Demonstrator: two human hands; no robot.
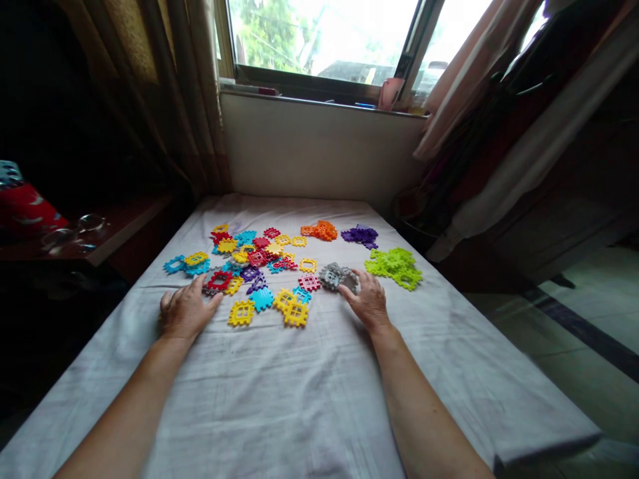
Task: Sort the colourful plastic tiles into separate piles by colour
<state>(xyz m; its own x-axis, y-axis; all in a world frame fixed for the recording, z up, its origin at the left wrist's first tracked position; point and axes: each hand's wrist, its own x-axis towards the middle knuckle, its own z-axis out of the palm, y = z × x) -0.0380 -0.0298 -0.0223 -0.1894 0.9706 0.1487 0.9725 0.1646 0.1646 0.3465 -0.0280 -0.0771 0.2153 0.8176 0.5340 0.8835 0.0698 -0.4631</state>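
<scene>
Mixed interlocking plastic tiles with notched edges, in red, yellow, blue, purple and grey, lie in a loose heap (259, 259) on the bed-like covered surface. My left hand (186, 309) rests at the heap's left edge, thumb and fingers apart, beside a red tile (218, 281) with grey showing around it. Whether the fingertips touch that tile is hard to see. My right hand (367, 301) pinches a grey tile (351, 282) between thumb and fingers, at the right side of a small grey pile (332, 275).
Separate piles of orange tiles (322, 230), purple tiles (362, 235) and lime green tiles (397, 266) lie toward the back and right. A pale sheet (279, 399) covers the surface. Eyeglasses (74, 231) sit on a dark ledge at left. A pink cup (390, 93) stands on the windowsill.
</scene>
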